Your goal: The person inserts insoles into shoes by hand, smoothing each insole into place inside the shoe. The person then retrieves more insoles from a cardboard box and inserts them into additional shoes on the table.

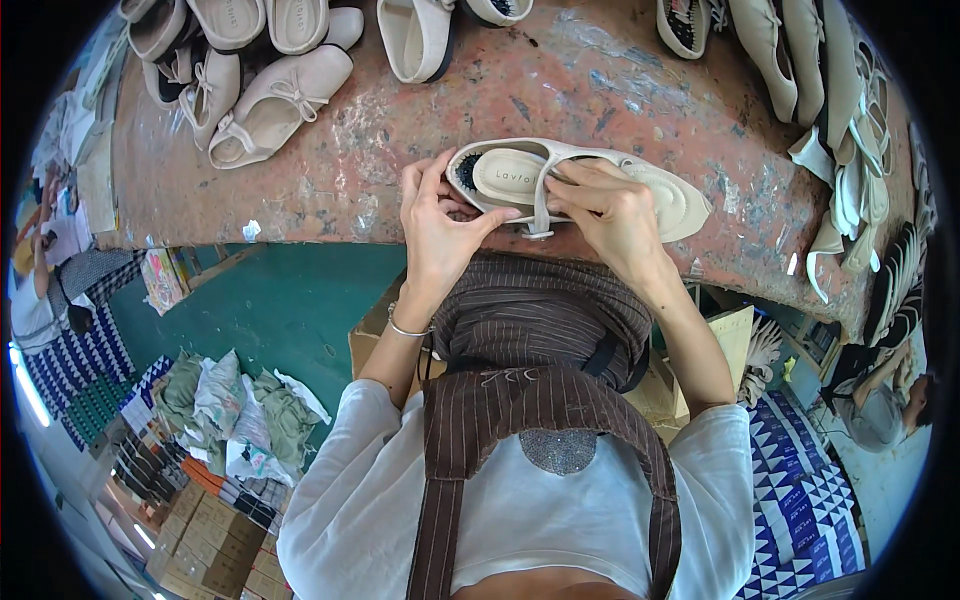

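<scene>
A worn tabletop (330, 170) fills the upper half of the frame, its reddish-brown surface scuffed and blotched with pale, chalky patches; its near edge curves across the middle of the picture. Below it, at the left, lies a teal floor (290, 300), and in the lower left sit bundles of pale green and white cloth (240, 410) beside stacked cardboard boxes (205, 530).

In the upper left of the frame rests a cluster of cream ballet-style shoes (270, 100) — soft, rounded, with small bows at the toe. At the top centre lie two more cream shoes (415, 35).

At the centre, against the near edge of the tabletop, both hands grip one cream shoe (675, 200), a flat with a thin strap and a smooth padded insole, lying on its side with its toe pointing right. The left hand (435, 225) is closed around the heel end, thumb pressed on the rim and fingers curled over the back. The right hand (610, 215) is closed over the middle of the shoe, fingers laid across the strap.

A thin metal bracelet (405, 328) circles the left wrist. The person wears a white top under a brown pinstriped apron (540, 310).

Along the upper right edge — more cream shoes (775, 50) and loose pale straps (850, 190). At the lower right, blue-and-white patterned boxes (800, 500) are stacked.
</scene>
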Action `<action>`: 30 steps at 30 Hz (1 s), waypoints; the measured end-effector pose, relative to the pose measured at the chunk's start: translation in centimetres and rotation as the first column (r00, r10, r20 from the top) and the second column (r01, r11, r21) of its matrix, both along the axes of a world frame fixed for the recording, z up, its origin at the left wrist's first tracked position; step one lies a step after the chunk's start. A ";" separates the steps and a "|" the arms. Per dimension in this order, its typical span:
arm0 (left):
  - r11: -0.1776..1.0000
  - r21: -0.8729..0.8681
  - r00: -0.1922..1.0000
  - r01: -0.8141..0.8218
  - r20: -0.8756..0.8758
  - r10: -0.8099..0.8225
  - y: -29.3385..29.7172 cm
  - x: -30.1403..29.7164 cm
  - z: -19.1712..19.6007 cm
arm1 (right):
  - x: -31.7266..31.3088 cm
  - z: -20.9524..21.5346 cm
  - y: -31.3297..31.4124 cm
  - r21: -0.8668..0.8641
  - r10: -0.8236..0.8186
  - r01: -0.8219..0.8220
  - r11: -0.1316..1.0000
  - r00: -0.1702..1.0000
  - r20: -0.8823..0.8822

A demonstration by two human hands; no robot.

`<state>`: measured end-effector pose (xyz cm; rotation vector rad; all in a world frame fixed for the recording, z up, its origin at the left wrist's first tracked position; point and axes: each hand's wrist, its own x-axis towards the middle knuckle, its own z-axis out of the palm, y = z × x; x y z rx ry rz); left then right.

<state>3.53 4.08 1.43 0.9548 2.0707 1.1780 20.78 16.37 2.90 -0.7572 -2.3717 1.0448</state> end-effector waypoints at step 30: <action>0.984 0.043 0.975 -0.172 0.148 0.164 2.4 -1.4 -1.7 | -2.5 -1.1 -2.0 0.171 0.301 -0.415 0.894 0.837 0.457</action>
